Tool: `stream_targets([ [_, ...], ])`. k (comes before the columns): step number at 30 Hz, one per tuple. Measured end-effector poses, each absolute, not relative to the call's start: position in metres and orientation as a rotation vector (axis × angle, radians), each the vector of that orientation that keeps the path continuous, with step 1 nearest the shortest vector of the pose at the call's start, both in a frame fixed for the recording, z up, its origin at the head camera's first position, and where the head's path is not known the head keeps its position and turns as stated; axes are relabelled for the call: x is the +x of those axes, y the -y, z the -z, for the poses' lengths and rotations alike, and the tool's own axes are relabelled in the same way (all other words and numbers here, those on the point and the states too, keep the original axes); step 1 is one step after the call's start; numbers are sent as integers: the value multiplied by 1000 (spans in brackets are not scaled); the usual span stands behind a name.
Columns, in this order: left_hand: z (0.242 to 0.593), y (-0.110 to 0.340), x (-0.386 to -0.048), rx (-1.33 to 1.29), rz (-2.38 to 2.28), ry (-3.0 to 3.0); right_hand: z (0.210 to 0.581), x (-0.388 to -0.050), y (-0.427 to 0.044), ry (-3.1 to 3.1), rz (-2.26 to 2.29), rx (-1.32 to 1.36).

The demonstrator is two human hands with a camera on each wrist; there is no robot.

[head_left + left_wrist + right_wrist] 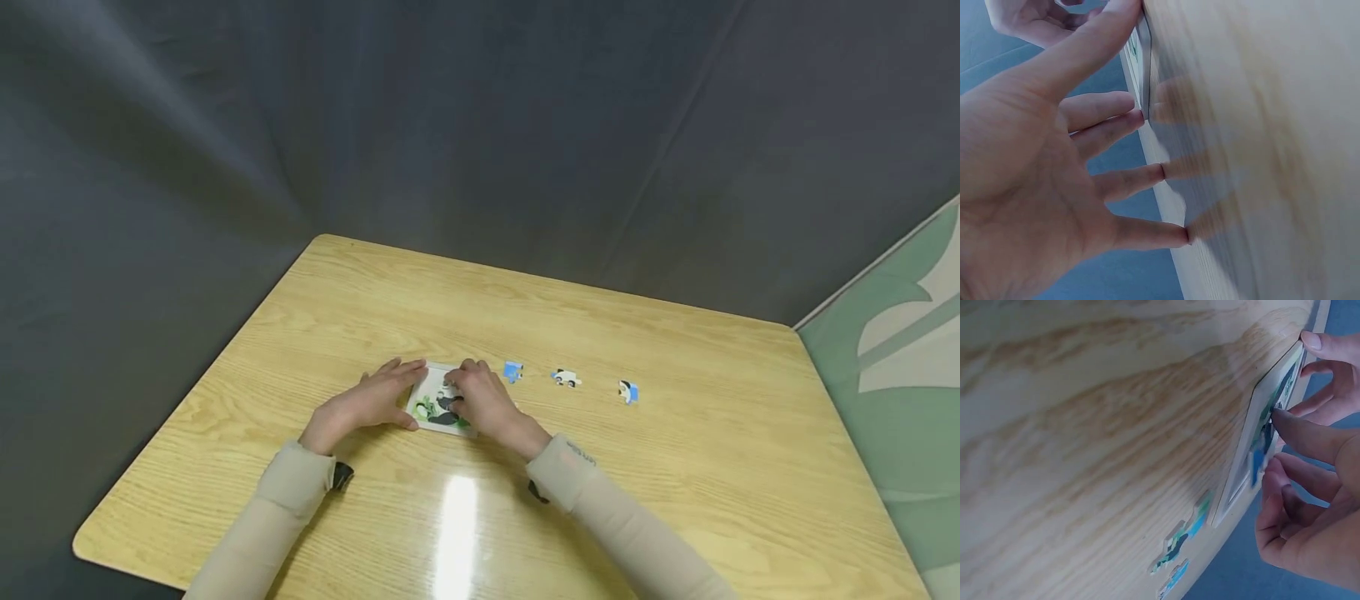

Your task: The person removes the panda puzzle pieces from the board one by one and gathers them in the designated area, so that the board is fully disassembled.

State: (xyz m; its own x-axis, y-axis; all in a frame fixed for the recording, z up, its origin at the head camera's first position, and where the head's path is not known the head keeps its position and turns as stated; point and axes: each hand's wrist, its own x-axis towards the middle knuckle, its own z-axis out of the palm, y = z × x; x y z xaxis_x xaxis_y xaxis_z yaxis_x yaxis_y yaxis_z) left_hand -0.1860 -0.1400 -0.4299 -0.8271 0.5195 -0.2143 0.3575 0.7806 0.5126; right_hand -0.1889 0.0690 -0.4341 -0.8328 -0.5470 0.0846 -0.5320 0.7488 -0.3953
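White, rectangular and flat, the framed panda puzzle board (446, 429) lies at the middle of the head view on the pale wood-grained desk (735, 450). Spread wide, the left hand (366, 404) sets thumb and forefinger against its left corners, seemingly to brace it. The right hand (487, 407) appears to pinch a small blue-and-dark jigsaw piece (1256, 465), tilted over the board, likely for fine control. Right of centre, a blue knobbed piece (513, 372), a white-and-black piece (566, 378) and a blue-white-black piece (628, 392) lie apart, printed sides up, probably to be easily told apart.
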Motion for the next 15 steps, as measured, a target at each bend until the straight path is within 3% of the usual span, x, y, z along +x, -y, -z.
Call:
stream_targets([
  [15, 427, 137, -180, 653, -665, -2590, 430, -178, -75, -2941, 567, -974],
])
